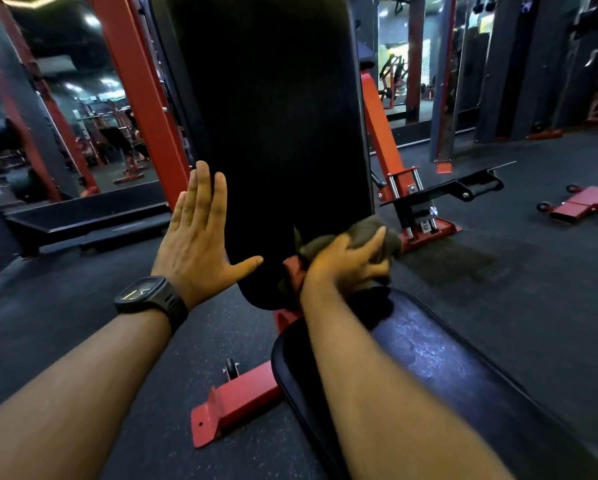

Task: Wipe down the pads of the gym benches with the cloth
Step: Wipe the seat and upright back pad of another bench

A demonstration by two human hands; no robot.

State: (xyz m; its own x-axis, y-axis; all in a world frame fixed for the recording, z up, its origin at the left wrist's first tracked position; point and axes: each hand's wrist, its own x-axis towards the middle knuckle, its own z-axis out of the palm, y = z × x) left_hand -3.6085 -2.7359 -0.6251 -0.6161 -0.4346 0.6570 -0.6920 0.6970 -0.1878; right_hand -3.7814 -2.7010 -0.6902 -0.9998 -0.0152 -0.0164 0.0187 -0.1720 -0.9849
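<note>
- Back pad (277, 133): black, tilted steeply up, fills the centre of the head view.
- Seat pad (446, 368): black, lower right, just below the back pad's bottom edge. A pale sheen shows on its top surface.
- Left hand (200, 237): wide open, fingers straight and together, thumb spread out to the side. The palm lies flat along the back pad's left edge, and the thumb points across the pad's lower face.
- Right hand (346, 261): fingers curled round the cloth (370, 230), holding it against the lower right corner of the back pad.
- Cloth: grey-brown and bunched up, bulging out above the knuckles. A reddish part sticks out at the wrist side. It is blurred, so the folds cannot be made out.
- Watch (148, 296): black, on the left wrist.
- Bench foot (235, 400): red bar with a small wheel, on the dark floor (83, 271) left of the seat pad.
- Red post (141, 98): slanted, just left of the back pad.
- Wheeled red base (578, 202): on the floor, well apart to the right.
</note>
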